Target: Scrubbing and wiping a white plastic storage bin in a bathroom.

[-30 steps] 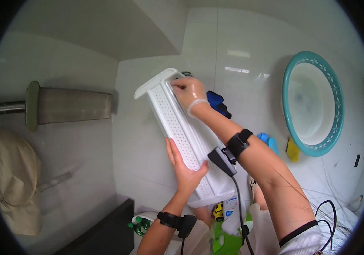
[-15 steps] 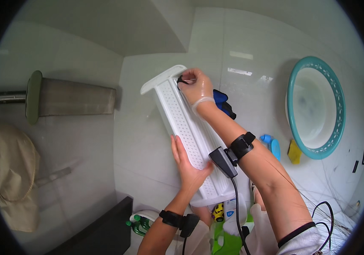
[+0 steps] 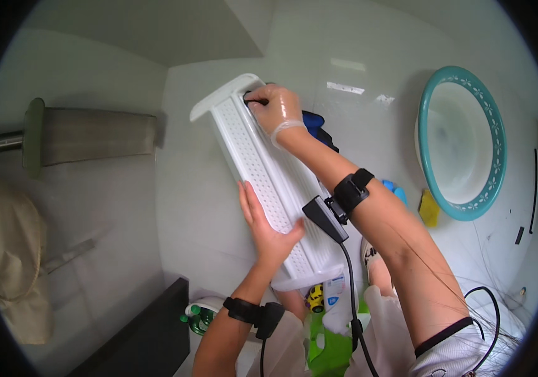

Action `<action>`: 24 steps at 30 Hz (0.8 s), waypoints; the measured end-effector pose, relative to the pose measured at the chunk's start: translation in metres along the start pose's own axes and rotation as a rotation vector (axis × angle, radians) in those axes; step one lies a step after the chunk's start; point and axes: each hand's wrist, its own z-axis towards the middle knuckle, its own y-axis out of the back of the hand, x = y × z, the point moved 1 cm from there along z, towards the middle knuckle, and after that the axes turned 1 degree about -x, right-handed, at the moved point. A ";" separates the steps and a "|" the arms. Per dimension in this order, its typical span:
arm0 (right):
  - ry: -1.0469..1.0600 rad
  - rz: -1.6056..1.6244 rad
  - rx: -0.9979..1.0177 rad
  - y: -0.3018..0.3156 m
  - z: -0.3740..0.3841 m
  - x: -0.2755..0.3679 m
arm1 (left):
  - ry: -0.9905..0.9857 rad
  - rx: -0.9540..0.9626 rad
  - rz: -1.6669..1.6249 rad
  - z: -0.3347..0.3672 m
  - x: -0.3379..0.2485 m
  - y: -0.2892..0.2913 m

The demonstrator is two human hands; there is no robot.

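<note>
A long white plastic rack (image 3: 257,169) with a perforated strip and ribbed channels lies tilted across the middle, its far end up and to the left. My left hand (image 3: 272,235) grips its lower part, fingers along the left edge and thumb across the top. My right hand (image 3: 279,110), in a clear plastic glove, is closed near the far end of the rack. It pinches a small black thing (image 3: 255,101) against the surface; most of that is hidden by my fingers. Behind my right wrist lies a dark blue and black item (image 3: 319,127), partly covered.
A white basin with a teal rim (image 3: 428,107) stands at the right. A yellow sponge (image 3: 429,208) and a light-blue item (image 3: 396,190) lie near it. Green-capped bottles (image 3: 199,319), a yellow toy car (image 3: 315,299) and a dark slab (image 3: 140,333) are close to me. A stool-like grey-brown piece (image 3: 99,133) is at left.
The whole scene sits slightly higher and further left in view. My right hand remains at the rack's far end with the black thing, and my left hand keeps its hold.
</note>
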 end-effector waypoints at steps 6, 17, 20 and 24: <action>0.046 0.058 0.107 0.012 -0.027 -0.014 | 0.007 0.008 -0.029 0.000 0.001 0.002; 0.153 0.228 0.422 0.091 -0.151 -0.047 | 0.054 -0.040 -0.062 -0.001 0.004 -0.003; 0.169 0.254 0.607 0.110 -0.172 -0.052 | 0.040 -0.061 -0.062 -0.003 0.006 -0.008; 0.120 0.273 0.804 0.129 -0.201 -0.052 | 0.078 -0.070 -0.079 -0.003 0.006 -0.005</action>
